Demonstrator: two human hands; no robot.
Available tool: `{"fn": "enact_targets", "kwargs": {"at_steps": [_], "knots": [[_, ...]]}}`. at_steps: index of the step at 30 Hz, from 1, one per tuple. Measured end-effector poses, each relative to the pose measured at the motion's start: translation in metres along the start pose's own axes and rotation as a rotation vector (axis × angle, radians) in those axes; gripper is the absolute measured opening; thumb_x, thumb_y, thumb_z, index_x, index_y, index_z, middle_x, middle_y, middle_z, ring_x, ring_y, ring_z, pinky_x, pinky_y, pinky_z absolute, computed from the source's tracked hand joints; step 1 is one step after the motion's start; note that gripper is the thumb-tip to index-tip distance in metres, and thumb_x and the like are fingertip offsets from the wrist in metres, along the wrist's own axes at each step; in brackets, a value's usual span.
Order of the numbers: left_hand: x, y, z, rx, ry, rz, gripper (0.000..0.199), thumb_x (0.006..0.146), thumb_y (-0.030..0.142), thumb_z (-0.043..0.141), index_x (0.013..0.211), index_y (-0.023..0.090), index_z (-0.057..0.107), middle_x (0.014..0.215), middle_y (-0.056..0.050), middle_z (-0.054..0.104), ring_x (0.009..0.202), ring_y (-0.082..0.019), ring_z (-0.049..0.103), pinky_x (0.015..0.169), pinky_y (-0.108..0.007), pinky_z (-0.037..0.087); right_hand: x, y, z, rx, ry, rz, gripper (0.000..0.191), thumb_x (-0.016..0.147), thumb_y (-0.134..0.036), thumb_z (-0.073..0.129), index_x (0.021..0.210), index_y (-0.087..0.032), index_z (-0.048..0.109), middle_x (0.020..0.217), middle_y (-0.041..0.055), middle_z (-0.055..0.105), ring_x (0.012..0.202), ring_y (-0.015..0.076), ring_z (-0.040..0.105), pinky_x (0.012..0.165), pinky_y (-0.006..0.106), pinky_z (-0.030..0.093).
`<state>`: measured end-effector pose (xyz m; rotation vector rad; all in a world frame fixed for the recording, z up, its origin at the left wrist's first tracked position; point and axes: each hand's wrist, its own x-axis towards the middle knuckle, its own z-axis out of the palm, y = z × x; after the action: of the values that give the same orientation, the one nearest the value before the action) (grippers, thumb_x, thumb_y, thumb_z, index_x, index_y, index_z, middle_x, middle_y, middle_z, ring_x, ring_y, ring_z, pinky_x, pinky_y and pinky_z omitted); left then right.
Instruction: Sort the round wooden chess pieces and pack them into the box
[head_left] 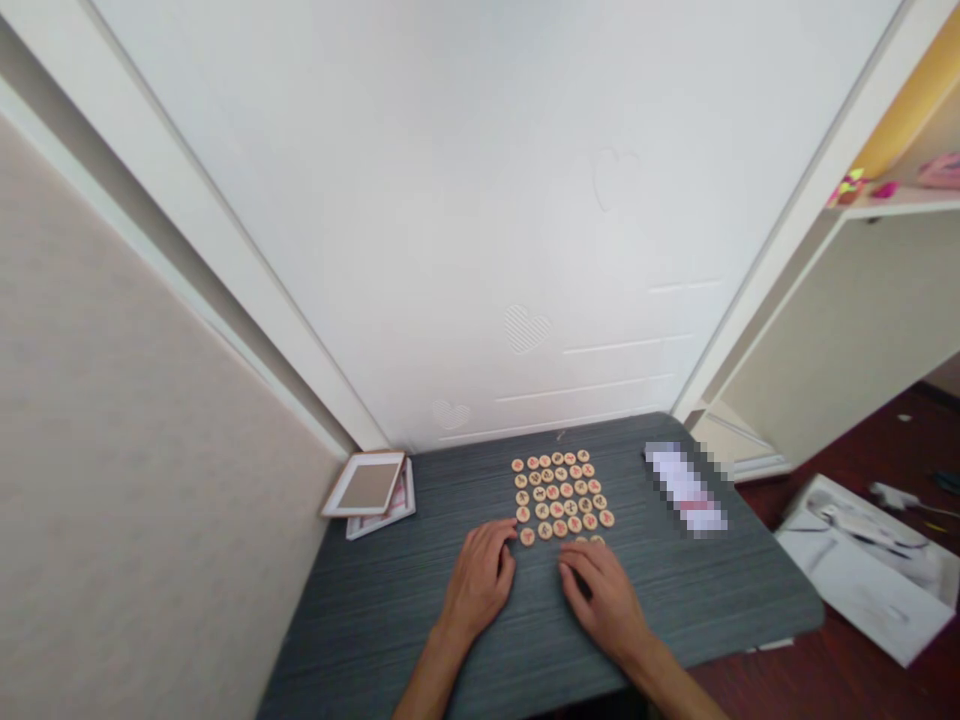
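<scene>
Round, pale wooden discs with red and dark characters [556, 509] form a near-square grid on a dark grey wood-grain tabletop [390, 620], with no clear long axis. The left hand [478, 575], half open with nothing visible in its grasp, has its fingertips beside the grid's near-left corner. The right hand [604, 600], loosely curled with thumb apart, lies just on its near side, closer to two part-hidden discs [596, 540] off the near edge, right of centre, beyond its fingers; whether it grips anything cannot be told.
</scene>
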<state>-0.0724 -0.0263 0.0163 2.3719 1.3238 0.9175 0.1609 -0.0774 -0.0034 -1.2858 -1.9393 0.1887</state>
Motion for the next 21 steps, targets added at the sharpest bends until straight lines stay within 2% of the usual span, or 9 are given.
{"fn": "enact_targets", "kwargs": {"at_steps": [3,5,8,10,14,18,21], "knots": [[-0.004,0.025,0.013,0.0,0.051,-0.002,0.023,0.095,0.011,0.047,0.105,0.023,0.064,0.11,-0.006,0.072,0.107,-0.023,0.066,0.097,-0.045,0.052,-0.012,0.026,-0.023,-0.05,0.079,0.039,0.024,0.095,-0.017,0.056,0.114,-0.024,0.069,0.11,0.0078,0.073,0.102,0.0251,0.068,0.092,0.045,0.056],[-0.007,0.05,0.028,-0.007,0.014,0.055,0.023,0.095,0.013,0.048,0.105,0.023,0.066,0.108,-0.006,0.073,0.106,-0.023,0.066,0.097,-0.043,0.052,-0.018,0.04,-0.033,-0.087,0.095,0.045,0.026,0.095,-0.017,0.056,0.115,-0.025,0.069,0.11,0.0079,0.074,0.103,0.026,0.068,0.092,0.046,0.056],[-0.006,0.082,0.051,0.013,-0.064,0.128,0.034,0.093,0.016,0.052,0.125,0.023,0.063,0.126,-0.007,0.069,0.119,-0.025,0.062,0.103,-0.045,0.049,-0.023,0.051,-0.04,-0.124,0.045,0.022,0.03,0.094,-0.016,0.055,0.119,-0.026,0.069,0.114,0.0074,0.073,0.105,0.0262,0.068,0.092,0.046,0.057],[-0.004,0.094,0.06,0.046,-0.076,0.122,0.041,0.093,0.02,0.055,0.134,0.023,0.058,0.135,-0.007,0.065,0.123,-0.026,0.06,0.104,-0.046,0.049,-0.025,0.052,-0.039,-0.137,0.004,-0.002,0.033,0.094,-0.015,0.055,0.122,-0.026,0.068,0.117,0.007,0.073,0.107,0.026,0.068,0.093,0.045,0.057],[-0.007,0.093,0.058,0.065,-0.088,0.095,0.039,0.094,0.02,0.054,0.132,0.024,0.061,0.134,-0.007,0.067,0.121,-0.026,0.061,0.102,-0.047,0.051,-0.027,0.05,-0.037,-0.138,-0.053,-0.017,0.036,0.094,-0.017,0.056,0.128,-0.027,0.065,0.121,0.0066,0.072,0.111,0.0254,0.067,0.094,0.044,0.056],[-0.023,0.079,0.039,0.051,-0.091,0.091,0.033,0.094,0.016,0.053,0.124,0.026,0.065,0.126,-0.006,0.07,0.118,-0.025,0.063,0.101,-0.045,0.052,-0.03,0.053,-0.035,-0.123,-0.061,-0.014,0.028,0.094,-0.023,0.06,0.12,-0.027,0.067,0.123,0.0072,0.07,0.114,0.0267,0.066,0.095,0.046,0.056],[-0.034,0.064,0.028,0.075,-0.05,0.028,0.028,0.096,0.019,0.053,0.119,0.027,0.066,0.122,-0.007,0.071,0.117,-0.025,0.064,0.099,-0.045,0.053,-0.031,0.057,-0.033,-0.111,-0.071,-0.011,0.021,0.094,-0.027,0.061,0.115,-0.027,0.067,0.123,0.0076,0.07,0.114,0.0273,0.066,0.096,0.048,0.055]]}}
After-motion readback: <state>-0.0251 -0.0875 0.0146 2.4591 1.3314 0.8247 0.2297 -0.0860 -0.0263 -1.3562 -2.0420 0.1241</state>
